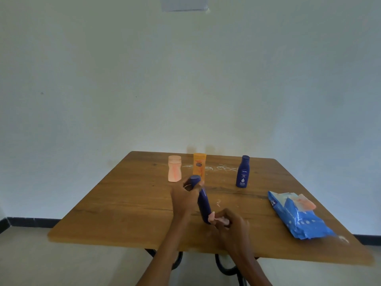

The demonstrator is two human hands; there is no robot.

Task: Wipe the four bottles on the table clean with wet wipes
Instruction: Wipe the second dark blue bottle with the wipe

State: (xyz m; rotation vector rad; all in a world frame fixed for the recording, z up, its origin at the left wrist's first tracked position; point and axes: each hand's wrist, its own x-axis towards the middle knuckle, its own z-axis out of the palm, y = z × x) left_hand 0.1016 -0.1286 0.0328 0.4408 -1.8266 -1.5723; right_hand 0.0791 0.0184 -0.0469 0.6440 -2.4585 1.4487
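A dark blue bottle (203,201) is held tilted over the wooden table (132,205), cap end up and away from me. My left hand (186,196) grips it near the cap. My right hand (232,223) presses a crumpled pale wet wipe (218,219) against the bottle's lower end. Three more bottles stand upright at the back: a pale pink one (174,168), an orange one (199,165) behind my left hand, and a second dark blue one (243,171) to the right.
A blue pack of wet wipes (296,216) lies at the right of the table, a wipe poking from its opening. White smears mark the tabletop near the back bottles. A plain wall stands behind the table; black table legs show below.
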